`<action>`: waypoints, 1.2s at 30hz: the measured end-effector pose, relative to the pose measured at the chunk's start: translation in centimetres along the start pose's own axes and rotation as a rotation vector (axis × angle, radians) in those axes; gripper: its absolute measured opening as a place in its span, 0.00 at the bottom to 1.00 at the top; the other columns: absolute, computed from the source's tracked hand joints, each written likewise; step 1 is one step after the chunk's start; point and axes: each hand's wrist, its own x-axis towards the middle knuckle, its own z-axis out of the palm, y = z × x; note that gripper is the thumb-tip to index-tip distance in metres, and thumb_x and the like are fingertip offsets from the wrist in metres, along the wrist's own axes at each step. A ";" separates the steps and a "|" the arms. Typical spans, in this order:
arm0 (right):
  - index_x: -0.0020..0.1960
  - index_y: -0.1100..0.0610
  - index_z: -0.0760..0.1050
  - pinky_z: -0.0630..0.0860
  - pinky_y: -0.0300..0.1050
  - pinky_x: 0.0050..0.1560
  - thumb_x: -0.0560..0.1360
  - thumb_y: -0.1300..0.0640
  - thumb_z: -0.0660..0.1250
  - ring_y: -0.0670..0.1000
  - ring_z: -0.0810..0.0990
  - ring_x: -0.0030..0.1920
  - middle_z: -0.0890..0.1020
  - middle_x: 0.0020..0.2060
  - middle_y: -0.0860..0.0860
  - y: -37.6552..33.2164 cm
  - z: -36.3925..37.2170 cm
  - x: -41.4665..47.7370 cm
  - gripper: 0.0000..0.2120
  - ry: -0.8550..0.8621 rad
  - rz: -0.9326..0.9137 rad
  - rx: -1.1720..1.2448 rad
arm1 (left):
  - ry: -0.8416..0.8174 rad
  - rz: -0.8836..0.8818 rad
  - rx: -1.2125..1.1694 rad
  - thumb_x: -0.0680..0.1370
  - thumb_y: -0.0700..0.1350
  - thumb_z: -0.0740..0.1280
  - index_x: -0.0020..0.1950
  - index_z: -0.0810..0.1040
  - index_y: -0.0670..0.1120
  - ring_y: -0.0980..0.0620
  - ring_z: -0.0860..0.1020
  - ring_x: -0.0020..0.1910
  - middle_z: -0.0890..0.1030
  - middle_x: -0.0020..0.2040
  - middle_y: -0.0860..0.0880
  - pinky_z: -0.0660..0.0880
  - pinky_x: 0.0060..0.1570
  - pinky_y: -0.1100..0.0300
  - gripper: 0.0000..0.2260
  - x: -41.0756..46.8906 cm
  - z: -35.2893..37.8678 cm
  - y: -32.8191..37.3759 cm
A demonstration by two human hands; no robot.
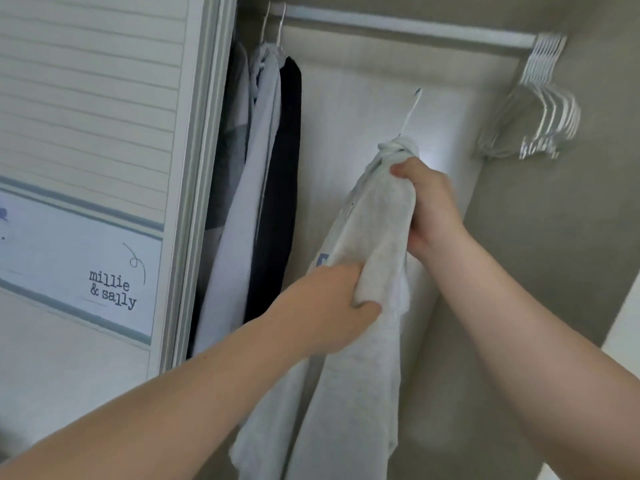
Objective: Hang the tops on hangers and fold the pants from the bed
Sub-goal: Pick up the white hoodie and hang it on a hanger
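Two bare forearms reach in from the near edge of the head view, one from the left and one from the right. The left grip is curled round a bunched fold of one pale grey top, about midway down the garment, with the thumb pressed under the cloth. The right grip sits higher and further in, its fingers closed round the top just below the neck.

The top is a soft, speckled light grey knit. A small patch of blue print shows at its left edge, and its lower part hangs loose and creased between the arms. Its neck is gathered round one white hanger, whose hook rises slantwise above the cloth. The hook stands well below the single white rail and does not touch it.

At the left end of the rail hang three garments: a dark grey one, a pale grey one and a black one. Two white hooks show above them. At the right end a tight bunch of empty white hangers hangs, too overlapped to count. On the left is one slatted closet door, with "millie & sally" lettering on its lower panel.
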 end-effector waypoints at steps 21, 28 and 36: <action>0.52 0.60 0.78 0.71 0.40 0.34 0.74 0.67 0.64 0.51 0.73 0.29 0.72 0.33 0.53 -9.1 5.1 31.5 0.09 -0.010 -0.318 0.066 | 0.333 -0.062 0.378 0.73 0.71 0.63 0.53 0.68 0.54 0.49 0.79 0.47 0.78 0.47 0.54 0.77 0.48 0.52 0.22 22.8 -9.9 -0.5; 0.49 0.65 0.78 0.71 0.50 0.45 0.74 0.68 0.66 0.54 0.74 0.36 0.74 0.37 0.57 -6.7 3.9 36.4 0.05 -0.033 -0.280 0.038 | 0.351 -0.088 0.410 0.80 0.47 0.61 0.55 0.68 0.48 0.48 0.75 0.40 0.75 0.44 0.51 0.71 0.38 0.55 0.06 27.9 -8.0 -2.5; 0.54 0.66 0.78 0.77 0.44 0.36 0.74 0.67 0.66 0.57 0.77 0.37 0.76 0.40 0.59 -2.8 3.0 36.3 0.09 -0.140 -0.148 -0.070 | 0.295 -0.111 0.525 0.79 0.46 0.60 0.41 0.61 0.50 0.47 0.71 0.38 0.71 0.39 0.51 0.68 0.37 0.54 0.10 28.2 -6.9 -4.6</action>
